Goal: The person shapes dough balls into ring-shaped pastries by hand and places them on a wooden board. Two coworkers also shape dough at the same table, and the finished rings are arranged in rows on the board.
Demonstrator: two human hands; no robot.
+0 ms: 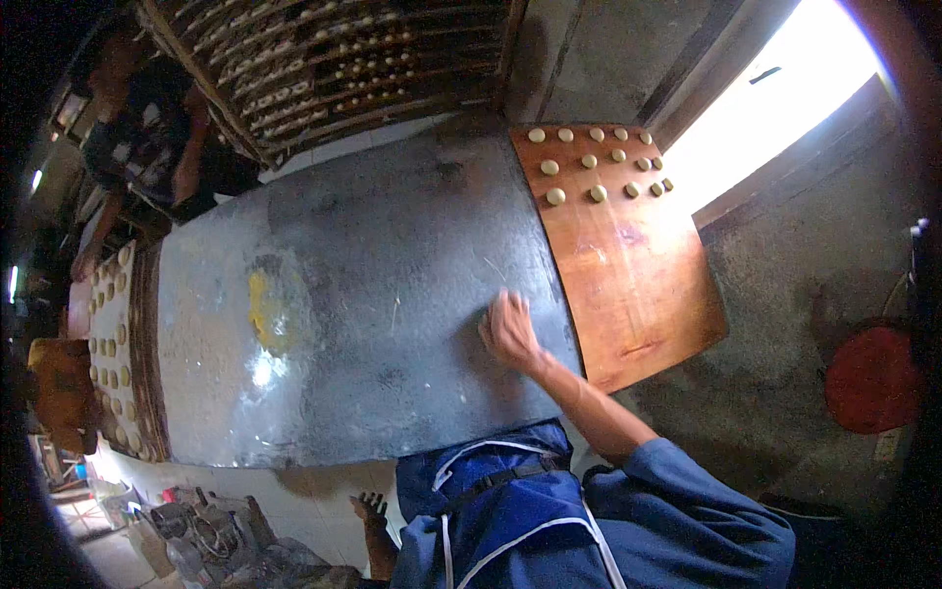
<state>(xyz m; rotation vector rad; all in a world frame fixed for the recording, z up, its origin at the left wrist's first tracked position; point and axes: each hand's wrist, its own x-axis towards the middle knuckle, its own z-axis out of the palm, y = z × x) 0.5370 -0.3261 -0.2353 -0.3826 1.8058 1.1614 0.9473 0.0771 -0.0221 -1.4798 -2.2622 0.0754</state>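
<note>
Single head view, left fisheye of worn pair: looks steeply down from above apron (491, 510) at counter's (392, 226) near edge, close in; takes in all four counter edges, straight lines bowing toward dark rim.

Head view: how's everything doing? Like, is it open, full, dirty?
Right hand: curled; contents hidden.
Left hand: fingers parted, apparently empty.
Grey table: stained yellow in one patch.
Orange-brown board: partly covered.
Pale rounds on it: in rows.
Slatted rack: loaded with rounds.
Blue apron: worn, creased.
</note>
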